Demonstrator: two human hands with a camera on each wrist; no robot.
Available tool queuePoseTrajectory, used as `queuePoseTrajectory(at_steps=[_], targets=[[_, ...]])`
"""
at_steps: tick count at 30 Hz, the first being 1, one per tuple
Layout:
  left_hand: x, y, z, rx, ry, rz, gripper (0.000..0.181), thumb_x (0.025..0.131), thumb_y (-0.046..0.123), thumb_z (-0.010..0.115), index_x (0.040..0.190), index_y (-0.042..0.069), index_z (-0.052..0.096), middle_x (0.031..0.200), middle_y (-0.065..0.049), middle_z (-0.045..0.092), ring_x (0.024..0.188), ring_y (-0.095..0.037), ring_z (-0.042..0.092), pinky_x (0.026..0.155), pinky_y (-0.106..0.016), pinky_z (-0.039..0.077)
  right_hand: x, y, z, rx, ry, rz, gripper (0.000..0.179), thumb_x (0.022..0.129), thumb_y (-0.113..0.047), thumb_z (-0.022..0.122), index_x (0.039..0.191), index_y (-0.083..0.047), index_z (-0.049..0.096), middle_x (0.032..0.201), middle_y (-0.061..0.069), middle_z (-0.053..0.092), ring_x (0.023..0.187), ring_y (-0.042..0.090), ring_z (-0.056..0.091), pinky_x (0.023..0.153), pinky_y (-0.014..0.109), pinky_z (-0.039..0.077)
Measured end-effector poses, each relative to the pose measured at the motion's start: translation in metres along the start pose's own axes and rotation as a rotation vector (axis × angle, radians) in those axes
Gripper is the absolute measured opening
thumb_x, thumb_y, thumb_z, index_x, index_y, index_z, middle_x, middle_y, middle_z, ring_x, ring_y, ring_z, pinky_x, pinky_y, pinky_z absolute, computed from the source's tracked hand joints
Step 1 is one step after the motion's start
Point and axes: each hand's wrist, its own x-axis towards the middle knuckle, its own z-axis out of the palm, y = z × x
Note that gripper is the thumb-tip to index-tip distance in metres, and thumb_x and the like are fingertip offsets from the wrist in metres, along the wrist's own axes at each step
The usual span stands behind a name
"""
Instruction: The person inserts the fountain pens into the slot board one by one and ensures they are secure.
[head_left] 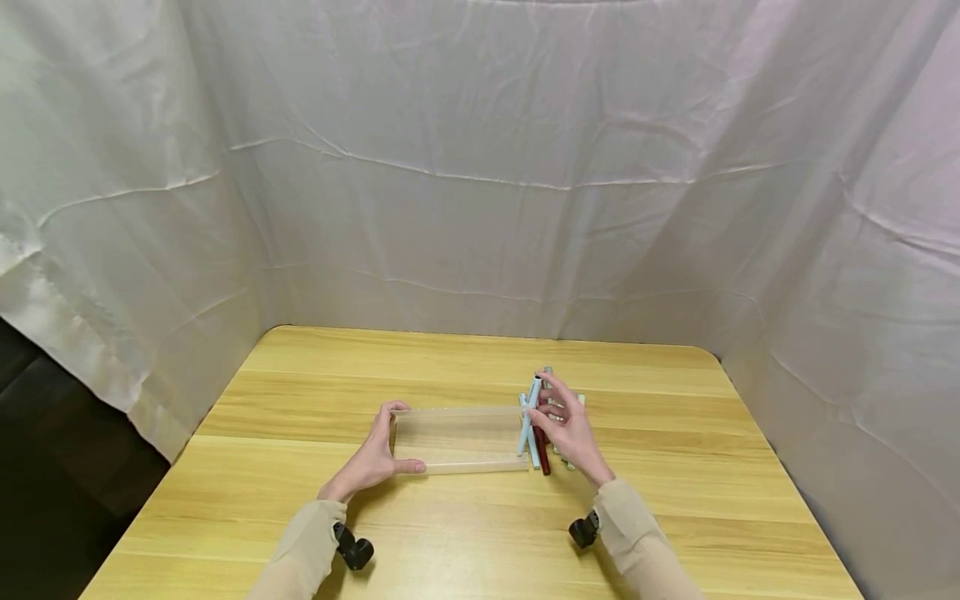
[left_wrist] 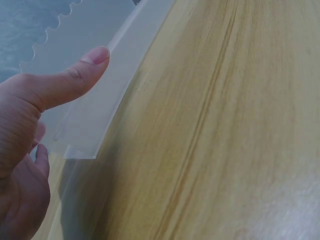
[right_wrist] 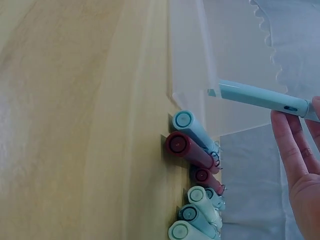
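Between the hands is a clear tray [head_left: 472, 468], gripped by the left hand [head_left: 375, 454]; the right hand [head_left: 568, 427] pinches a light blue marker [right_wrist: 257, 96], tilted at the tray's right end; near that hand lie more markers [right_wrist: 202, 176], two dark red.

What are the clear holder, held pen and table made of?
Holder: probably plastic, slightly frosted; thin, translucent walls.
Pen: likely plastic, smooth, fairly glossy; pale highlight along its barrel.
Table: wood or printed laminate, satin; grain and soft glare.
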Motion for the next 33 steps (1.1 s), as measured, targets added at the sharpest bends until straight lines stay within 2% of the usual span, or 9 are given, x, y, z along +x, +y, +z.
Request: queuePoseTrajectory(at_steps=[3, 5, 9, 14, 19, 27, 30, 33], targets=[[0.0000, -0.0004, 0.0001, -0.003, 0.001, -0.002, 0.097, 0.068, 0.016, 0.092, 0.142, 0.004, 0.029, 0.152, -0.024, 0.027, 0.150, -0.050, 0.016, 0.125, -0.067, 0.011, -0.0010, 0.0029, 0.0000, -0.012, -0.012, -0.024, 0.059, 0.094, 0.000, 0.066, 0.148, -0.006, 0.043, 0.112, 0.030, 0.059, 0.086, 0.010, 0.069, 0.076, 0.045, 0.066], [0.0001, -0.0006, 0.0001, -0.003, 0.002, 0.002, 0.098, 0.068, 0.016, 0.092, 0.142, 0.004, 0.029, 0.152, -0.024, 0.027, 0.150, -0.050, 0.017, 0.125, -0.066, 0.011, -0.0016, 0.0051, 0.0002, -0.023, -0.015, -0.042, 0.059, 0.094, 0.000, 0.066, 0.148, -0.008, 0.045, 0.110, 0.027, 0.059, 0.085, 0.009, 0.069, 0.074, 0.046, 0.066], [0.0002, 0.0000, -0.0001, -0.001, 0.005, 0.011, 0.097, 0.068, 0.015, 0.092, 0.141, 0.003, 0.029, 0.151, -0.024, 0.029, 0.150, -0.050, 0.018, 0.125, -0.067, 0.011, -0.0024, 0.0084, 0.0017, -0.026, -0.026, -0.074, 0.059, 0.092, 0.001, 0.067, 0.147, -0.011, 0.047, 0.108, 0.022, 0.058, 0.085, 0.008, 0.068, 0.071, 0.037, 0.066], [0.0000, 0.0007, -0.0005, -0.003, 0.009, 0.021, 0.096, 0.068, 0.013, 0.092, 0.140, 0.003, 0.030, 0.150, -0.024, 0.030, 0.149, -0.051, 0.019, 0.124, -0.068, 0.012, -0.0032, 0.0060, 0.0032, -0.051, -0.051, -0.017, 0.058, 0.094, -0.005, 0.068, 0.147, -0.011, 0.047, 0.113, 0.024, 0.058, 0.088, 0.012, 0.069, 0.076, 0.025, 0.065], [0.0004, -0.0005, 0.0001, -0.009, 0.008, 0.025, 0.097, 0.067, 0.013, 0.092, 0.140, 0.002, 0.030, 0.150, -0.024, 0.030, 0.150, -0.049, 0.019, 0.126, -0.066, 0.012, -0.0037, 0.0024, 0.0041, -0.073, -0.053, 0.020, 0.058, 0.094, -0.005, 0.068, 0.148, -0.006, 0.045, 0.115, 0.027, 0.059, 0.091, 0.023, 0.071, 0.077, 0.025, 0.064], [0.0001, 0.0011, -0.0004, -0.005, 0.001, 0.009, 0.097, 0.068, 0.014, 0.092, 0.141, 0.003, 0.029, 0.151, -0.025, 0.029, 0.150, -0.050, 0.019, 0.125, -0.066, 0.013, -0.0044, 0.0058, 0.0048, -0.085, -0.070, 0.040, 0.058, 0.094, -0.007, 0.069, 0.148, -0.012, 0.046, 0.119, 0.026, 0.058, 0.093, 0.035, 0.070, 0.077, 0.048, 0.065], [-0.0005, 0.0023, -0.0006, -0.008, -0.001, 0.001, 0.096, 0.068, 0.013, 0.091, 0.141, 0.003, 0.029, 0.152, -0.025, 0.028, 0.149, -0.051, 0.018, 0.124, -0.068, 0.013, -0.0054, 0.0074, 0.0055, -0.098, -0.077, 0.027, 0.058, 0.094, -0.007, 0.069, 0.148, -0.014, 0.047, 0.120, 0.025, 0.057, 0.093, 0.034, 0.070, 0.077, 0.038, 0.066], [-0.0005, 0.0020, -0.0006, -0.008, 0.000, -0.005, 0.096, 0.068, 0.013, 0.092, 0.141, 0.004, 0.030, 0.152, -0.025, 0.028, 0.150, -0.050, 0.018, 0.125, -0.067, 0.012, -0.0046, 0.0077, 0.0064, -0.101, -0.079, 0.022, 0.059, 0.094, -0.004, 0.068, 0.149, -0.010, 0.045, 0.119, 0.026, 0.054, 0.093, 0.037, 0.070, 0.076, 0.025, 0.064]])
